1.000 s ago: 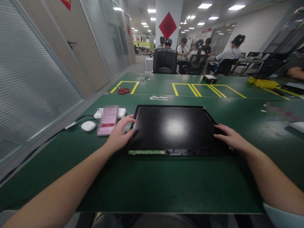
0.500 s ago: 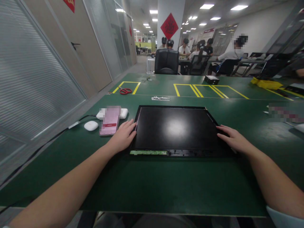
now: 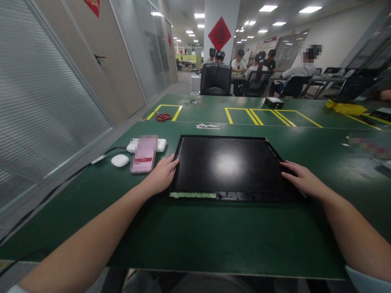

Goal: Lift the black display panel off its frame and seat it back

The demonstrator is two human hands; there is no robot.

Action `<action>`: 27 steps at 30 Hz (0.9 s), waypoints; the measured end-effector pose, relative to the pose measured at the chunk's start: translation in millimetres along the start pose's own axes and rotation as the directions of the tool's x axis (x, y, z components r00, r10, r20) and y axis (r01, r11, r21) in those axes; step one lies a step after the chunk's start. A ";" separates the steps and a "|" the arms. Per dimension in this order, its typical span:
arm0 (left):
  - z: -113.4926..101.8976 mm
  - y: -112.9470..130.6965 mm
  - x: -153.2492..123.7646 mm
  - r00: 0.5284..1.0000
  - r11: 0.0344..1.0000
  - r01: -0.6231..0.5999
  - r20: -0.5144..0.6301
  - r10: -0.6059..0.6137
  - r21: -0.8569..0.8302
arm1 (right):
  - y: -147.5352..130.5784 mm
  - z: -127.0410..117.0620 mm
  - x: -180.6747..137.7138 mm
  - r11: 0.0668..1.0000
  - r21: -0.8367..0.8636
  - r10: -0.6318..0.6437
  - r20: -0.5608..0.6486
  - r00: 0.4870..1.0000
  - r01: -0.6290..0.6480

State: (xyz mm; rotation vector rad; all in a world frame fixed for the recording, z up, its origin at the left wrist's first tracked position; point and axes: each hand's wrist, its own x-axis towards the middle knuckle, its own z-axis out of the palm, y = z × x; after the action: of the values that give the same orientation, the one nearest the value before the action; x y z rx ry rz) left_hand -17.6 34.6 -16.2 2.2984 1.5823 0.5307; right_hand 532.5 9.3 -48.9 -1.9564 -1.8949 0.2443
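Left hand point(image 3: 163, 175) and right hand point(image 3: 302, 179) touch opposite sides of the screen panel point(image 3: 226, 167); undersides hidden, we can't tell if they grip. Panel's on the green table point(image 3: 226, 236). Likely stiff, fragile: we'd hold side edges.

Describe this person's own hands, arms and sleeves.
The left hand and right hand are bare, with no glove, ring or watch visible. Both forearms are uncovered, without cables or visible markings. A pale blue sleeve shows near the right elbow; at left, only a sliver of pale fabric.
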 end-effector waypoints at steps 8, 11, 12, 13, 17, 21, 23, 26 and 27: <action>1.5 -2.3 -0.4 1.000 1.000 -0.002 -0.006 0.002 -0.012 | 4.7 1.4 1.6 0.999 0.016 -0.029 -0.008 1.000 0.029; 1.3 -2.6 -0.3 1.000 0.999 -0.012 -0.024 0.011 -0.053 | 3.2 0.2 1.3 1.000 0.016 -0.020 -0.020 1.000 0.020; 1.0 -2.1 -0.3 1.000 0.998 -0.011 -0.029 0.009 -0.067 | 2.0 -0.6 1.1 1.000 0.015 -0.016 -0.023 1.000 0.017; 0.6 -1.3 -0.4 0.999 0.997 -0.010 -0.032 0.007 -0.077 | 0.6 -1.3 0.9 1.000 0.014 -0.011 -0.027 1.000 0.012; -4.2 3.8 -1.5 1.000 0.994 0.002 -0.018 -0.004 -0.106 | -3.6 -4.1 0.3 1.000 0.009 0.009 -0.032 0.999 -0.009; -11.0 8.8 -3.6 0.998 0.980 0.038 -0.043 -0.047 -0.197 | -4.7 -5.4 0.0 1.000 0.000 0.009 -0.016 1.000 -0.009; -13.7 11.3 -4.3 0.993 0.961 0.065 -0.076 -0.089 -0.270 | -4.9 -5.6 -0.4 1.000 -0.004 0.001 -0.014 1.000 -0.001; -17.7 17.4 -4.5 0.979 0.875 0.108 -0.101 -0.175 -0.472 | -5.0 -5.9 -1.1 1.000 -0.011 0.004 -0.012 1.000 -0.004; -19.2 20.3 -4.5 0.974 0.810 0.127 -0.083 -0.212 -0.573 | -5.0 -6.0 -1.3 1.000 -0.012 0.003 -0.010 1.000 -0.003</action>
State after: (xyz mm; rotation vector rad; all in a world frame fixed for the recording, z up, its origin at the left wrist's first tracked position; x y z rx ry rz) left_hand -11.1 24.0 9.2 1.6846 1.4209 0.9864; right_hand 530.3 7.0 -41.7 -1.9644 -1.8918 0.2240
